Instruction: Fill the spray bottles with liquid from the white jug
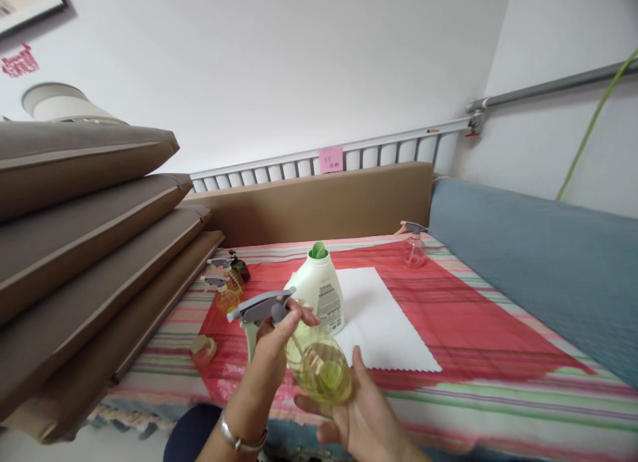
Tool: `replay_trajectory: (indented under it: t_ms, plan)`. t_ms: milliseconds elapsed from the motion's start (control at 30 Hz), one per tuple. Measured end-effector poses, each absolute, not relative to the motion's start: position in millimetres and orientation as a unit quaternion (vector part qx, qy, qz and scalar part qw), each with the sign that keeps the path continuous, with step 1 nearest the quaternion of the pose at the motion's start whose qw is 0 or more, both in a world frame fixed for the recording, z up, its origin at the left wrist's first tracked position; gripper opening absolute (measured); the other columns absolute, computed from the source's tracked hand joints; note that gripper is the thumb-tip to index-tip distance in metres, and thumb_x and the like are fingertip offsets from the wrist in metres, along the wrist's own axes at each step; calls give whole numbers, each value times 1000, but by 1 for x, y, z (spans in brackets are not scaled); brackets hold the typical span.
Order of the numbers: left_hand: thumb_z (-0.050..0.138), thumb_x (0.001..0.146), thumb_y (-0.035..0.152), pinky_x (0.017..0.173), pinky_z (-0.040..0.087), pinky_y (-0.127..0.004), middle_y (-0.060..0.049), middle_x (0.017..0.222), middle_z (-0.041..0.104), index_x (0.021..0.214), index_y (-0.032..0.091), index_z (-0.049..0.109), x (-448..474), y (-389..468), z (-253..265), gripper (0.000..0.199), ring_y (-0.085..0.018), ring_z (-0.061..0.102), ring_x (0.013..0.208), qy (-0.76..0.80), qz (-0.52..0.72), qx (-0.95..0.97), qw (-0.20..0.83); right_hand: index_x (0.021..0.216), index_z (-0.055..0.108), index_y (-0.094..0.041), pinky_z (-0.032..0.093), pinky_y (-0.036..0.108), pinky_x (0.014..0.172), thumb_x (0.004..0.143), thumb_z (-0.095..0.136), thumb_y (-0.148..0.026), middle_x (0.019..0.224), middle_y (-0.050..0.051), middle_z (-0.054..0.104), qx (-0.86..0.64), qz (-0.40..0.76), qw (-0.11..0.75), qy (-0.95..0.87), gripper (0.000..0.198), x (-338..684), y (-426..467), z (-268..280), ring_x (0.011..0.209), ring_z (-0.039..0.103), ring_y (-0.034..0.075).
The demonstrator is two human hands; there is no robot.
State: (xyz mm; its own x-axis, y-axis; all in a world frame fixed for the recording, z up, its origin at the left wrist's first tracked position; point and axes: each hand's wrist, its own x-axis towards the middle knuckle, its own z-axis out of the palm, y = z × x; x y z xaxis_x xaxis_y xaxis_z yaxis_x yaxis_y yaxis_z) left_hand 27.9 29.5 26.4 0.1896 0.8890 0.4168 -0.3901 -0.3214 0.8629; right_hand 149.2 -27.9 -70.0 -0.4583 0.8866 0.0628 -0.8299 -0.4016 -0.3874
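A clear spray bottle (326, 375) with yellow-green liquid is tilted between my hands, its grey spray head pointing left. My left hand (276, 339), with a silver bangle at the wrist, is closed around the bottle's neck just under the spray head. Beneath the base, my right hand (356, 409) cups the bottle, thumb up along its right side. Just behind stands a large pale detergent bottle (319, 292) with a green top, partly hidden by the spray bottle and left hand. It stands by a white scalloped sheet (383, 322).
An orange spray bottle (226, 299) and a dark pump bottle (240, 268) stand at left, near a round cap (203, 346). A pink spray bottle (413, 249) is at back right. Stacked cushions (100, 236) border the left; a blue bolster (538, 249) lies right.
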Motion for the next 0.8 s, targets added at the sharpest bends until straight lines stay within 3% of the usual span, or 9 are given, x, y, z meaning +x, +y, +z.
replay_trajectory:
  t_ms: [100, 167, 233, 300, 367, 500, 600, 700, 800]
  plan:
    - [57, 76, 28, 90, 42, -41, 0, 63, 61, 66, 18, 58, 30, 29, 27, 14, -19, 60, 70, 216, 588, 569, 533, 116, 56, -15, 52, 26, 55, 81, 47, -59, 109, 14, 66, -87, 851, 489, -172, 58, 150, -28, -71, 84, 67, 23]
    - [55, 77, 27, 89, 42, -41, 1, 61, 60, 64, 18, 59, 30, 29, 28, 16, -18, 59, 67, 201, 597, 572, 526, 119, 54, -19, 53, 29, 64, 81, 56, -49, 115, 10, 63, -77, 823, 533, -182, 49, 150, -29, -71, 94, 63, 23]
    - [54, 78, 27, 88, 42, -40, 0, 60, 59, 63, 18, 60, 30, 29, 29, 19, -18, 59, 67, 198, 598, 575, 522, 125, 48, -20, 54, 34, 68, 80, 56, -52, 123, 11, 58, -69, 820, 535, -194, 56, 151, -30, -70, 104, 58, 26]
    - [53, 79, 27, 88, 42, -39, 0, 61, 59, 61, 17, 60, 30, 28, 30, 21, -18, 58, 67, 205, 590, 585, 517, 125, 48, -16, 54, 31, 58, 80, 46, -61, 118, 15, 60, -78, 850, 485, -189, 64, 151, -30, -70, 95, 63, 27]
    - [53, 78, 27, 87, 41, -38, -1, 60, 59, 60, 17, 59, 30, 28, 30, 22, -18, 58, 67, 206, 584, 593, 515, 121, 52, -14, 53, 26, 53, 81, 47, -59, 111, 15, 64, -88, 857, 476, -175, 60, 150, -29, -71, 84, 66, 24]
    - [53, 78, 28, 85, 42, -37, -1, 60, 59, 59, 17, 59, 30, 25, 29, 22, -18, 58, 68, 206, 592, 582, 518, 120, 53, -18, 56, 33, 62, 75, 62, -52, 120, 12, 60, -72, 828, 530, -168, 57, 149, -27, -77, 102, 60, 28]
    - [52, 79, 25, 84, 41, -35, -2, 62, 61, 60, 17, 61, 29, 23, 28, 23, -18, 58, 69, 206, 585, 596, 510, 119, 55, -16, 54, 28, 52, 76, 55, -59, 114, 14, 64, -72, 863, 476, -153, 61, 149, -26, -81, 89, 65, 27]
    - [50, 81, 24, 81, 42, -35, -1, 61, 59, 62, 18, 60, 29, 23, 26, 22, -19, 58, 68, 191, 597, 584, 516, 116, 56, -18, 54, 32, 64, 75, 64, -47, 116, 11, 63, -61, 827, 537, -158, 51, 150, -27, -82, 96, 62, 26]
    - [50, 81, 23, 80, 42, -34, 0, 62, 59, 63, 18, 60, 30, 23, 24, 21, -19, 59, 70, 202, 600, 579, 514, 117, 56, -17, 54, 34, 64, 76, 58, -55, 112, 11, 65, -72, 842, 515, -145, 56, 150, -27, -79, 99, 61, 28]
